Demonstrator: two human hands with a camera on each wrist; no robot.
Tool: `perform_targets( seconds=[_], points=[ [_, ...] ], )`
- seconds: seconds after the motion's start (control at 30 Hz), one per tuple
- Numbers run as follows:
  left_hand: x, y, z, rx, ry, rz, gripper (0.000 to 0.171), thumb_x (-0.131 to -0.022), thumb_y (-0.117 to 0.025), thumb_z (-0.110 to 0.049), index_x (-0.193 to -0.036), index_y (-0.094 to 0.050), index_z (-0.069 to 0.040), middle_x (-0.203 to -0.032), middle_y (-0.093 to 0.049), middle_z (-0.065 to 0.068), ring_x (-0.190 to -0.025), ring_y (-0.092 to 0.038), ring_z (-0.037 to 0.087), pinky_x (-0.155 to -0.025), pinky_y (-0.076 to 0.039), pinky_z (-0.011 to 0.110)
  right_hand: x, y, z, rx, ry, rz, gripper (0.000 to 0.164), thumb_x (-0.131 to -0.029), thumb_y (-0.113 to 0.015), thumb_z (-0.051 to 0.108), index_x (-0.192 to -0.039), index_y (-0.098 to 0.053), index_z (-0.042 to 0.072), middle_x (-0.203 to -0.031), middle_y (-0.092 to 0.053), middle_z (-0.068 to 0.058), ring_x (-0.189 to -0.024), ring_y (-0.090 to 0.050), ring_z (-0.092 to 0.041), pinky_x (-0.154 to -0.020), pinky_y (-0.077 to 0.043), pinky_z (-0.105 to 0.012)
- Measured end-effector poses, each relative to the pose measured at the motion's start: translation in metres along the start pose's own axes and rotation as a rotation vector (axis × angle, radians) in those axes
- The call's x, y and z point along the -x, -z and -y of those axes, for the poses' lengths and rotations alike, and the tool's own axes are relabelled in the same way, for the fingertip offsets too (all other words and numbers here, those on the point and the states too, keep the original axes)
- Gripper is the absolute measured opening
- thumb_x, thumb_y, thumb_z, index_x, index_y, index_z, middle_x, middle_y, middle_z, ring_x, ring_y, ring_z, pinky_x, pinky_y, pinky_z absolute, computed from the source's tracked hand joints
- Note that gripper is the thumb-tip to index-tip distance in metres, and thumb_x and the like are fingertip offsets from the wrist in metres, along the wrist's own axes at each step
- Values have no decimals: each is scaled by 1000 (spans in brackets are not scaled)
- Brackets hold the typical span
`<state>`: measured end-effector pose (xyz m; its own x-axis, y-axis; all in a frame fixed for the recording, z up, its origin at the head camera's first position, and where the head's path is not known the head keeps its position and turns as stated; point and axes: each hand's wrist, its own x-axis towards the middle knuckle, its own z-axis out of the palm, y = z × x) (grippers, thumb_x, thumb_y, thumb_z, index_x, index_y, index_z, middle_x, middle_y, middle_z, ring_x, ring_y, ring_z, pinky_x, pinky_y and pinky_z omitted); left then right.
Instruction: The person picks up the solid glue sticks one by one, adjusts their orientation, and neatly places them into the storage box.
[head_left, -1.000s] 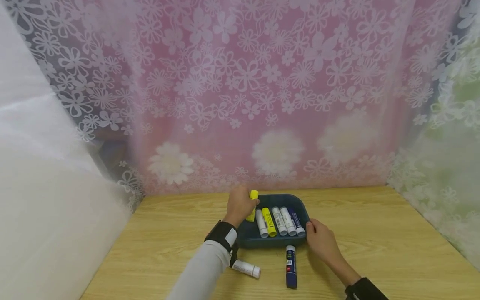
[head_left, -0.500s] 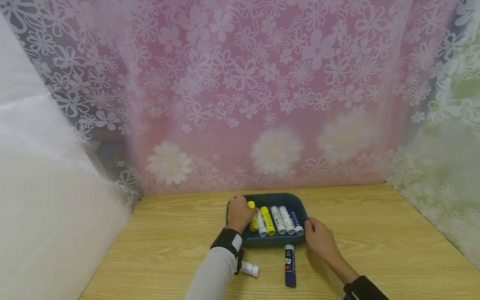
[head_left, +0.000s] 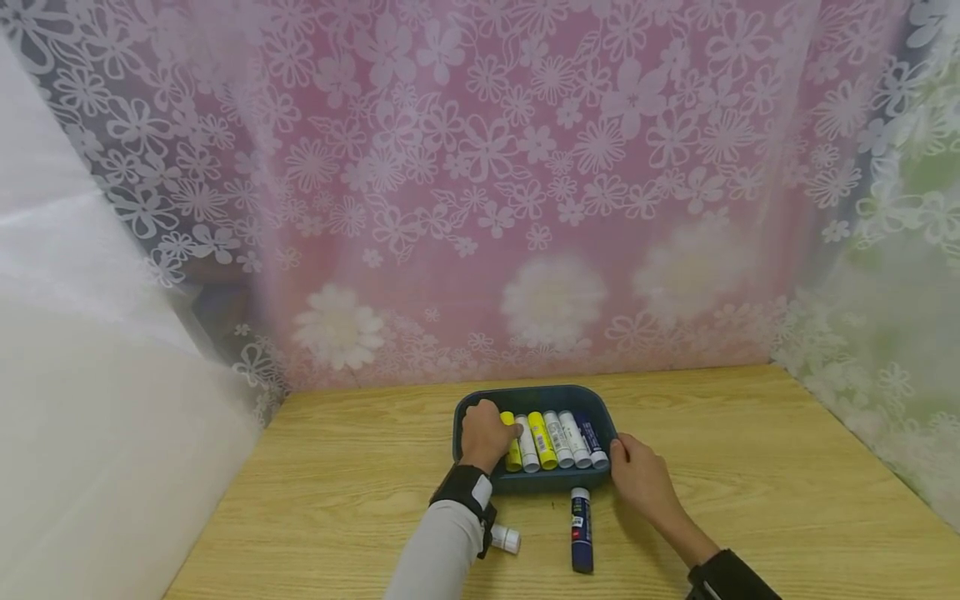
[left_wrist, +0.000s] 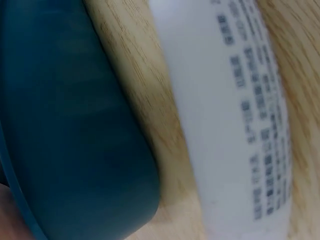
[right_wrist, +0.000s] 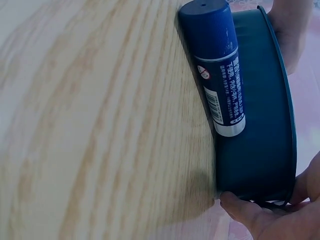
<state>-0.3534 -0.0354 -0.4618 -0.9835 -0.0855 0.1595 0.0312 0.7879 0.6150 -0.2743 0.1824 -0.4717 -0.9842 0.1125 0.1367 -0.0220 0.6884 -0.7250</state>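
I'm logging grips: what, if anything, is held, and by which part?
The right hand holds the tray by its right end; the left hand is at the leftmost yellow tube, grip unclear.

Tray [head_left: 547, 482] on worktop [head_left: 337, 500], near middle of back edge, curtain [head_left: 525, 167] behind. In tray: six sticks [head_left: 542, 440] side by side, lying front to back, middle to right edge. Left hand [head_left: 483, 435] in tray's left part, at leftmost stick [head_left: 513, 455]. Right hand [head_left: 645, 475] on tray's right edge, toward front corner. Loose stick [head_left: 582, 532] on worktop just before tray's front edge, right half. Second loose stick [head_left: 506, 540] left of that, partly behind left wristband [head_left: 459, 486].
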Motion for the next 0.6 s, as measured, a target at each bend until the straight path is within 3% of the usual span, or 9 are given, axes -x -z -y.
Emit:
perform_targets(
  seconds=[0.23, 0.6],
  points=[
    [2, 1, -2, 2, 11, -6, 37, -82, -86, -22, -64, -58, -5, -52, -42, 0, -47, -51, 15, -45, -37, 25, -1, -1, 0, 1, 3, -2, 36, -106, -41, 14, -128, -61, -8, -103, -66, -17, -85, -57, -26, -76, -50, -44],
    [7, 1, -3, -29, -9, -21, 33, -83, -85, -21, -66, -64, -3, -54, -47, 1, -49, -52, 16, -46, -40, 27, 0, -1, -1, 7, -2, 4, 37, -106, -40, 14, -128, -60, -9, -105, -66, -20, -86, -58, -28, -77, -51, -46]
  ],
)
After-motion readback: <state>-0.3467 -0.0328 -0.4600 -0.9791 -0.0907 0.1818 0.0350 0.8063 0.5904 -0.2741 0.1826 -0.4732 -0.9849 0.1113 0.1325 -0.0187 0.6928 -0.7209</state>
